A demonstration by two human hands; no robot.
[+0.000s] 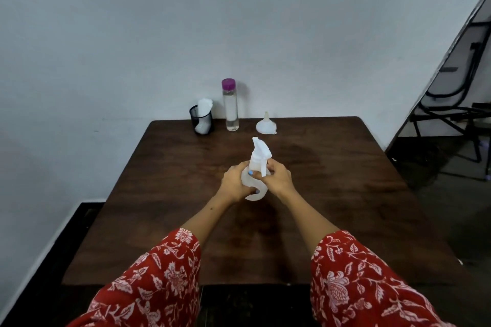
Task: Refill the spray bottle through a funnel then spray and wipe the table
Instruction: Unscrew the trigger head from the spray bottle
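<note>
A white translucent spray bottle [255, 167] stands at the middle of the dark wooden table [345, 194]. My left hand [235, 180] grips its body from the left. My right hand [279, 178] holds it at the neck, just under the white trigger head. At the table's far edge a white funnel [266, 125] sits upside down, spout up. Left of it stands a tall clear water bottle [231, 106] with a purple cap, capped and holding clear liquid. A white cloth [204, 114] is stuffed in a black mesh cup [201, 121] further left.
A pale wall stands right behind the table's far edge. A black metal chair frame [451, 103] is off to the right on the floor. My red floral sleeves cover both forearms near the table's front edge.
</note>
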